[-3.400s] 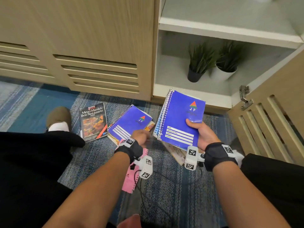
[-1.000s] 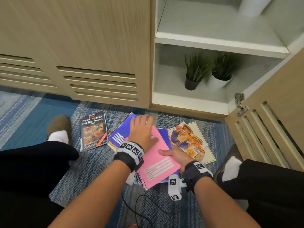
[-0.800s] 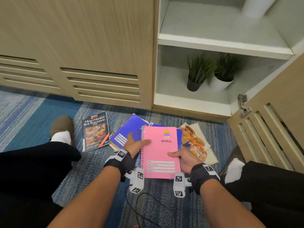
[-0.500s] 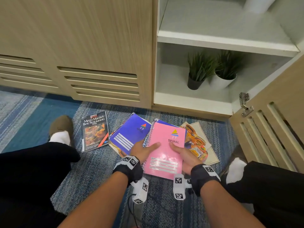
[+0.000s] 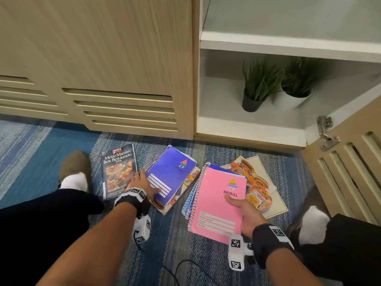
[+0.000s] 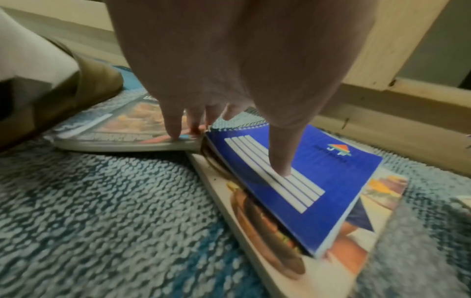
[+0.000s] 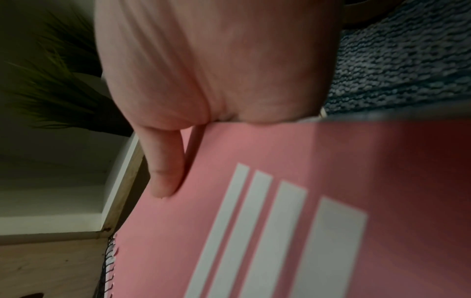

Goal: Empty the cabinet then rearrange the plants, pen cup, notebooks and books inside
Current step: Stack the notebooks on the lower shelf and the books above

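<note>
Head view first, biggest thing down: the cabinet (image 5: 97,58) fills the top, its right bay open from 12 to 2 o'clock, with the door (image 5: 348,176) swung out at 3 o'clock. On the lower shelf (image 5: 247,126) two plants stand just beside each other, one in a black pot (image 5: 252,103), one in a white pot (image 5: 292,100). A blue woven rug (image 5: 171,240) covers the floor below.

On the rug, from 9 toward 3 o'clock: a restaurant guide (image 5: 119,171), then a blue notebook (image 5: 172,174) lying on a picture book (image 5: 175,197), then a pink notebook (image 5: 218,205) stacked on other spiral notebooks (at least one blue cover shows under its top edge), above another picture book (image 5: 257,188).

Right hand (image 5: 247,215) grasps the pink notebook at its right edge, thumb on the cover; the right wrist view shows the thumb (image 7: 163,169) pressed flat on the pink cover, fingers hidden beneath. I cannot tell whether the stack is lifted or touching what is under it.

Left hand (image 5: 144,182) sits at the spiral-side corner of the blue notebook. In the left wrist view its thumb (image 6: 280,157) presses on the white lines of the cover, while the fingers (image 6: 173,125) reach down onto the guide's edge beside the spiral; the hand pinches that corner loosely.
</note>
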